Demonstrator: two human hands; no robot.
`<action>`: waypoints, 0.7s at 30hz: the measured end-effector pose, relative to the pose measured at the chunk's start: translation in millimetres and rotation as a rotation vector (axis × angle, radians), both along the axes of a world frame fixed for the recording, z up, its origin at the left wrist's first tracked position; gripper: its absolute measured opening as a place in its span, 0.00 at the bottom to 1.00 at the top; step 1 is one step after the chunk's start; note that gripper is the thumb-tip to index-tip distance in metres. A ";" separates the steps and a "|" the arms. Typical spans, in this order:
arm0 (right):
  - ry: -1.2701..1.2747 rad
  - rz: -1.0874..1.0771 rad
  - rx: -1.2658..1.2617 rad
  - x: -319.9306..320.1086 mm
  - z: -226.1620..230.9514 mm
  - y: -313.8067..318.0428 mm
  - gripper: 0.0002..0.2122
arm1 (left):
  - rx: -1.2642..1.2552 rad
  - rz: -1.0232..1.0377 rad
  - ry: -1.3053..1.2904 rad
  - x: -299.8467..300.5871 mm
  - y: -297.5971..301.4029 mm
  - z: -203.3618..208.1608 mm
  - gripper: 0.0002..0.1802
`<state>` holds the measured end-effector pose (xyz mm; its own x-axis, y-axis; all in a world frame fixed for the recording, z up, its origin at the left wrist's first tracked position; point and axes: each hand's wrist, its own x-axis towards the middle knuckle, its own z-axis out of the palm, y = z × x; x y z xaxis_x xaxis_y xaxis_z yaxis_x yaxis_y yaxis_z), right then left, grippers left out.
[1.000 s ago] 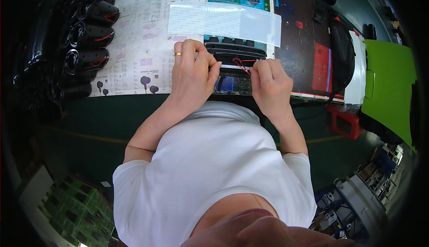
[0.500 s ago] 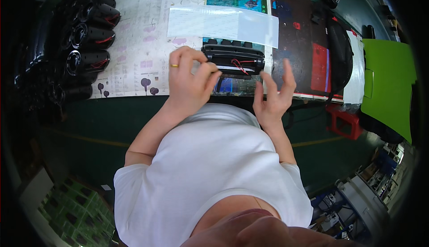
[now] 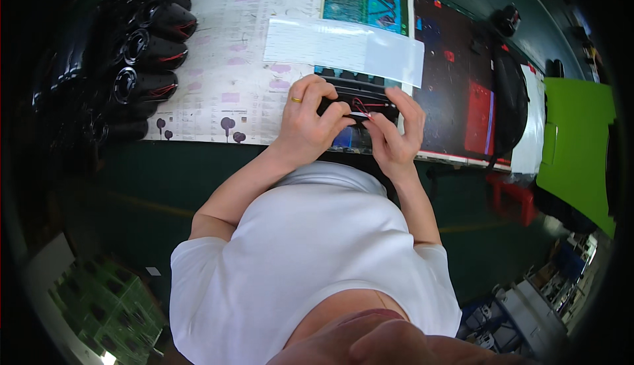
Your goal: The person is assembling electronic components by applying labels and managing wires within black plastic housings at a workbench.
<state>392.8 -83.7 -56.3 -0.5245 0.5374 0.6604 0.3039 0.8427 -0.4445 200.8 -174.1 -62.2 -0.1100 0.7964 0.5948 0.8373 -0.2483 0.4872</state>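
Observation:
A long black plastic housing (image 3: 360, 88) lies crosswise on the bench in front of me, with thin red wires (image 3: 360, 105) showing in its opening. My left hand (image 3: 309, 119) is closed at its left end, thumb and fingertips pinching near the front edge. My right hand (image 3: 398, 134) is curled round the right end, its upper fingers at the far edge and its thumb side at the front. Between the two thumbs shows a narrow white strip (image 3: 360, 115); whether it belongs to the housing I cannot tell. The fingers hide both ends.
Several black cylindrical housings (image 3: 155, 51) with red wires line the left side. A glossy white sheet (image 3: 343, 47) lies beyond my hands. Rightward are a dark mat (image 3: 452, 74), a black curved object (image 3: 510, 101) and a green panel (image 3: 576, 147). Below stands a red stool (image 3: 518, 197).
My right hand has come in from beside the housing and closed round its right end. My left hand has moved right and stays closed. The view has shifted slightly.

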 end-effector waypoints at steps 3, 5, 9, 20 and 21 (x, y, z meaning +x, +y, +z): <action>-0.037 0.039 -0.001 -6.9 6.2 1.8 0.09 | -0.007 0.004 0.002 -1.3 0.2 2.0 0.19; -0.082 0.085 0.002 -11.4 11.7 3.5 0.09 | -0.002 0.011 0.026 -0.1 -1.9 3.6 0.19; -0.164 0.106 -0.015 -8.1 10.4 9.0 0.08 | -0.011 -0.003 0.017 -2.7 0.6 6.5 0.19; -0.104 0.238 -0.243 22.0 6.9 49.7 0.18 | 0.162 0.136 0.144 -76.5 -15.6 20.9 0.24; -0.074 0.225 -0.373 23.0 10.8 58.0 0.19 | 0.185 0.235 0.163 -99.0 -20.6 33.8 0.22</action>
<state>415.8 -25.8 -45.5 -0.6939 0.5991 0.3993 0.1738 0.6776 -0.7146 101.8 -194.7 -28.4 -0.1692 0.6377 0.7515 0.9451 -0.1112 0.3071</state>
